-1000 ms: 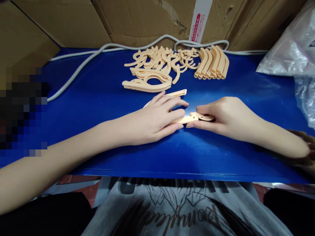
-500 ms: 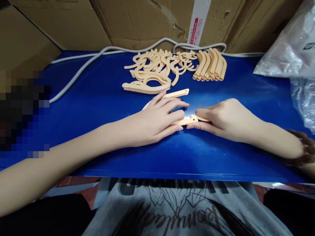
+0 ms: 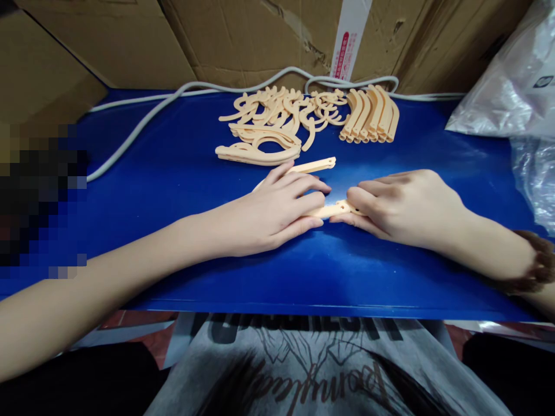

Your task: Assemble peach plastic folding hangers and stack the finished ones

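My left hand [image 3: 284, 211] lies over a beige plastic hanger piece [image 3: 323, 211], its thumb and fingers closed round the near arm. The piece's far arm [image 3: 318, 165] sticks out beyond my fingers; its bend is under the hand. At the near arm's tip my right hand [image 3: 394, 205] pinches a smaller beige plastic part [image 3: 356, 210] between thumb and curled fingers. That part meets the arm's end at a round hole. Most of it is hidden inside the right hand.
Behind the hands sit a heap of curved beige parts [image 3: 277, 110], folded hanger pieces [image 3: 255, 153] and a row of curved arms [image 3: 370, 115] on the blue table [image 3: 195, 283]. A white cable [image 3: 130, 153], cardboard boxes [image 3: 260, 46] and a plastic bag [image 3: 503, 86] border it.
My right hand has rolled, its knuckles rising slightly and its fingers curling more over the small part. The near arm's tip has lifted a little. My left hand has barely moved.
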### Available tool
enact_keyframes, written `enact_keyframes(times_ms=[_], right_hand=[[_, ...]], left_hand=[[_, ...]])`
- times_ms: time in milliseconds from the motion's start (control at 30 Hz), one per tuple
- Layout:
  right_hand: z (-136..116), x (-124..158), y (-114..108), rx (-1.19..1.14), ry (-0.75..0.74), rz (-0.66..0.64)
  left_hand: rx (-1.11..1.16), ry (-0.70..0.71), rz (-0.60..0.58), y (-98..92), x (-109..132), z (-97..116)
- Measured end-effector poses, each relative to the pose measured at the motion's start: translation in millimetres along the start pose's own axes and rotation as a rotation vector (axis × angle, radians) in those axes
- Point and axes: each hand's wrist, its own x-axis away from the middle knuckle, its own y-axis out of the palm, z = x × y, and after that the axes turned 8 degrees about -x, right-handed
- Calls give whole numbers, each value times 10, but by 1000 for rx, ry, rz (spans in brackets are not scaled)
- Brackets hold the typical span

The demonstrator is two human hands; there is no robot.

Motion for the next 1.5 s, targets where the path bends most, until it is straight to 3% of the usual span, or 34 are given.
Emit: enact_keyframes(times_ms=[567,1267,1500], right_hand=[[-17,2,-25,38,-78,9],[43,-31,73,-298,0,-136],[-11,-2,33,-185,-7,-61]], left_hand=[[72,-26,-57,-63,-15,30],[94,-11,-45,-62,-20,22],[106,-22,-48,-62,-24,20]])
